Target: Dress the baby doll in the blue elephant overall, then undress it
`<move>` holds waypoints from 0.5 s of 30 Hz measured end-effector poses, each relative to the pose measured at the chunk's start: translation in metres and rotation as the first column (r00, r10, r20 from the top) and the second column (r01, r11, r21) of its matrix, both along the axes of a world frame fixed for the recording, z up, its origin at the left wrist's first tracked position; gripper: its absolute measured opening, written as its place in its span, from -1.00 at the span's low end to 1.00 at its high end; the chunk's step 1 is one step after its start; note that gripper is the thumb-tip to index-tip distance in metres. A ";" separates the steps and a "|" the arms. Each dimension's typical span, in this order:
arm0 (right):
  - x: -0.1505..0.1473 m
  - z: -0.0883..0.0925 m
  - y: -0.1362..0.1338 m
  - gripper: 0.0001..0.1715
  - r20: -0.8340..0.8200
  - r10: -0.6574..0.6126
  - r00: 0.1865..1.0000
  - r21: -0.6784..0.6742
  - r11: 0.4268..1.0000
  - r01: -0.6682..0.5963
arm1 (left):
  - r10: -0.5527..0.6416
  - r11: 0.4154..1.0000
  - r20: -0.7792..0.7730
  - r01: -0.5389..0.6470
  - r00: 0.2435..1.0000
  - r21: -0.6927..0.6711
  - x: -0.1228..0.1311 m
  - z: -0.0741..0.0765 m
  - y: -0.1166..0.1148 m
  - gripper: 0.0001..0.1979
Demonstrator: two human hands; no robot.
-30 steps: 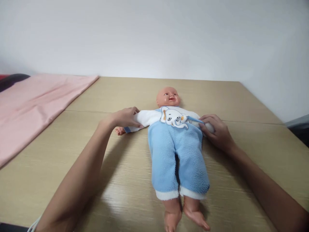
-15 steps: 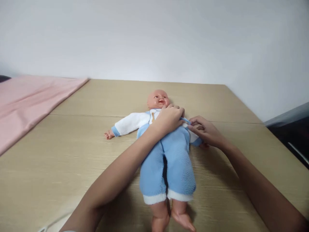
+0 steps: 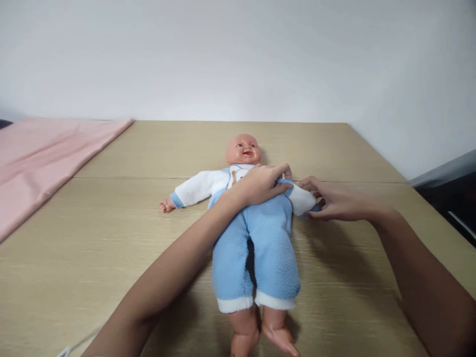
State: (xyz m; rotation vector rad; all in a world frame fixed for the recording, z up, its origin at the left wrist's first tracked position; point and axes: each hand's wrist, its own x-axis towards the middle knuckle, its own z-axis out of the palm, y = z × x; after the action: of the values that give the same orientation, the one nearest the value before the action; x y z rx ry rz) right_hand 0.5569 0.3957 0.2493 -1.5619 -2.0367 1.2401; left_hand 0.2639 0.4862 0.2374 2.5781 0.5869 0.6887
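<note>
A baby doll (image 3: 243, 149) lies on its back, head away from me, dressed in a blue and white fleece outfit (image 3: 273, 243). Across the doll's chest lies my left hand (image 3: 262, 183), its fingers closed on the outfit's blue edge near the shoulder. My right hand (image 3: 318, 198) pinches the cuff end of the white sleeve (image 3: 302, 199) on the right side; the doll's hand there is hidden. On the left side the other white sleeve (image 3: 197, 189) is stretched out, with the doll's small hand showing from its blue cuff.
The doll rests on a light wooden table (image 3: 111, 258) with a seam across it. A pink cloth (image 3: 48, 158) covers the far left corner. A pale cord (image 3: 80, 342) lies at the lower left. Beyond the right edge is a dark object (image 3: 451, 198); a white wall stands behind.
My right hand has moved right from the shoulder edge to the sleeve's cuff end, and the sleeve is now pulled outward. The left hand stays at the chest.
</note>
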 end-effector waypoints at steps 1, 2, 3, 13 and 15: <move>0.004 0.004 0.000 -0.25 -0.008 -0.024 1.000 0.041 0.999 0.024 | -0.012 1.000 0.009 0.012 1.000 0.004 0.000 0.000 0.000 -0.78; 0.007 0.009 0.000 -0.25 -0.025 -0.062 0.998 0.090 0.994 0.064 | -0.024 1.000 0.019 0.024 1.000 0.007 0.000 -0.001 0.000 -0.79; 0.010 0.014 0.000 -0.26 -0.053 -0.115 0.992 0.144 0.982 0.122 | -0.038 0.999 0.031 0.038 0.999 0.009 0.000 -0.001 0.000 -0.80; -0.029 0.014 0.006 -0.31 -0.433 -0.287 0.855 0.416 0.778 0.471 | -0.221 0.975 0.163 0.218 0.962 0.035 -0.004 -0.001 0.000 -0.85; -0.043 0.008 0.006 -0.31 -0.469 -0.281 0.837 0.444 0.745 0.498 | -0.256 0.966 0.216 0.253 0.942 0.043 -0.007 0.000 0.000 -0.85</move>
State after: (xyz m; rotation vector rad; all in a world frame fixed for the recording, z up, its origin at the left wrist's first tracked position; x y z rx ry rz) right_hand 0.5136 0.4021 0.2576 -1.2578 -1.5072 0.6317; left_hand 0.2566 0.4864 0.2375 2.4840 0.1731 0.8737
